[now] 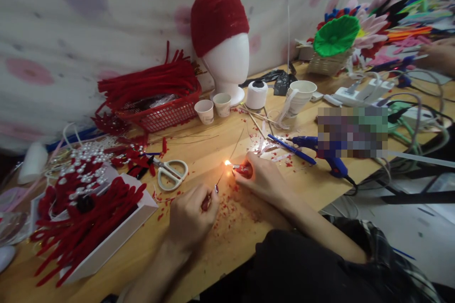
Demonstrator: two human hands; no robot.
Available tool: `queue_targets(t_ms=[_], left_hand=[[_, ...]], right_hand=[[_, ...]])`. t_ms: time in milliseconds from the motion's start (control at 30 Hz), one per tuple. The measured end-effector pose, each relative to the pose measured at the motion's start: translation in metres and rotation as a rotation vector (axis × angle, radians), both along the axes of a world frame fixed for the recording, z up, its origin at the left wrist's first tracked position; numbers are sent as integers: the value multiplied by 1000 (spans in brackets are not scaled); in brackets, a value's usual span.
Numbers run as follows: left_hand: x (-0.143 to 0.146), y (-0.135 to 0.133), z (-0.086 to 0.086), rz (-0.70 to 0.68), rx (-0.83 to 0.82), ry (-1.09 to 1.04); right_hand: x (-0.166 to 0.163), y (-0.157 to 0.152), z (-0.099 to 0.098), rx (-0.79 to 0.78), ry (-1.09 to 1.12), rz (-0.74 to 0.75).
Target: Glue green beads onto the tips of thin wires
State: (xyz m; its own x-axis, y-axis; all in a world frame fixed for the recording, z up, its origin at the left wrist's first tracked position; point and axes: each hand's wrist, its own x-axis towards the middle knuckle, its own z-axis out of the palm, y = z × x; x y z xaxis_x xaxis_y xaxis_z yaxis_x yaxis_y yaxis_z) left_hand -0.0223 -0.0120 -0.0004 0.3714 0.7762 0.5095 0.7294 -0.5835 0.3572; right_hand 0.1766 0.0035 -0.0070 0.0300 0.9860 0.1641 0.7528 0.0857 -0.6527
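Note:
My right hand (266,177) is closed around a red lighter (243,170). A small bright flame (228,163) burns at the lighter's tip. Between thumb and fingers, my left hand (194,213) pinches a thin dark wire (236,146) that slants up and away, passing by the flame. A dark red piece (206,202) shows in the curl of the left fingers; its kind cannot be made out. Red fuzzy scraps (231,201) are scattered over the table beneath both hands. White-handled scissors (171,175) lie left of the flame, beyond my left hand.
A red basket (165,114) of fuzzy red stems stands behind. A white box (106,232) with red stems and pearl strands is at left. A foam head (229,59) in a red cap, paper cups (204,111) and a blue glue gun (336,151) surround the workspace. Another person's hand (439,54) shows far right.

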Motion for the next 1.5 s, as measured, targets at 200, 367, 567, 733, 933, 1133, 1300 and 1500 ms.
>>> queue_targets(t_ms=[200,367,567,733,933,1133,1300,1500], left_hand=[[-1,0,-2,1,-3,13],[-2,0,-3,8,-10,19],[-3,4,-1,18,32,43],[-4,6,-1,21,13,16],[-8,9,-3,46,75,18],[-12,19,-1,63,59,91],[-10,23,-2,79,118,129],[5,9,-7,-23,274,203]], right_hand=[[-2,0,-1,-12,15,-12],[7,3,-3,73,83,-129],[18,5,-4,166,155,-274],[17,1,-1,224,210,-290],[16,-3,0,284,301,-284],[19,-1,-4,316,338,-259],[15,-3,-14,383,213,87],[-5,-10,-19,612,-152,421]])
